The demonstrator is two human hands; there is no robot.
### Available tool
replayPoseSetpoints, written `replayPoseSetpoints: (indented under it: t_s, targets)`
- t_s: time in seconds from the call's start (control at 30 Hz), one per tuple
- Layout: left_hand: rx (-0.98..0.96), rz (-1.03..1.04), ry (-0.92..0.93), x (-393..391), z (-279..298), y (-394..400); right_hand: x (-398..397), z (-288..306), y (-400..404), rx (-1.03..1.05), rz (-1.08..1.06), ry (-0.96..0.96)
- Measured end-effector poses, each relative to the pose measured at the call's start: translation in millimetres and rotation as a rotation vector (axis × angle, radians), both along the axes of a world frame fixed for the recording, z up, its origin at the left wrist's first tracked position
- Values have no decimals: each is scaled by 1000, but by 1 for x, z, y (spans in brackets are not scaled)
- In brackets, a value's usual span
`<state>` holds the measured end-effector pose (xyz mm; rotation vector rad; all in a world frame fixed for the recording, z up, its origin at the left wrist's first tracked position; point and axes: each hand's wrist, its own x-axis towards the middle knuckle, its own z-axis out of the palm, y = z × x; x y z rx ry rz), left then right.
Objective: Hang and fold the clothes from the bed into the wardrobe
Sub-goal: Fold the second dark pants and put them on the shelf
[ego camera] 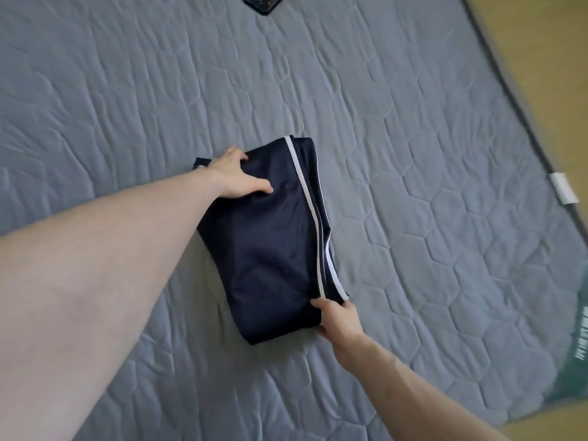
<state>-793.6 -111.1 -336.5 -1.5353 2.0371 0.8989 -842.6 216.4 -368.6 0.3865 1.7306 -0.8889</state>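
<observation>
A folded dark navy garment with white side stripes lies flat on the grey quilted bed, near the middle of the view. My left hand holds its far left end, thumb on top and fingers over the edge. My right hand grips the near right corner, thumb on top of the fabric and fingers tucked under it. The wardrobe is out of sight.
A dark flat object, maybe a phone, lies at the far edge of the bed. The bed's right edge runs diagonally, with a white tag on it and wooden floor beyond. Something green sits at the right.
</observation>
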Motion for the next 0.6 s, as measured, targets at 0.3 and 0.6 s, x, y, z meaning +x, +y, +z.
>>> replayPoseSetpoints:
  t_s: [0.3,0.6]
  targets:
    - [299,103,-19,38,-3,41,-66,8,55,69,-386,133]
    - [396,458,323,65,-7,119,-65,7,51,-15,-62,297]
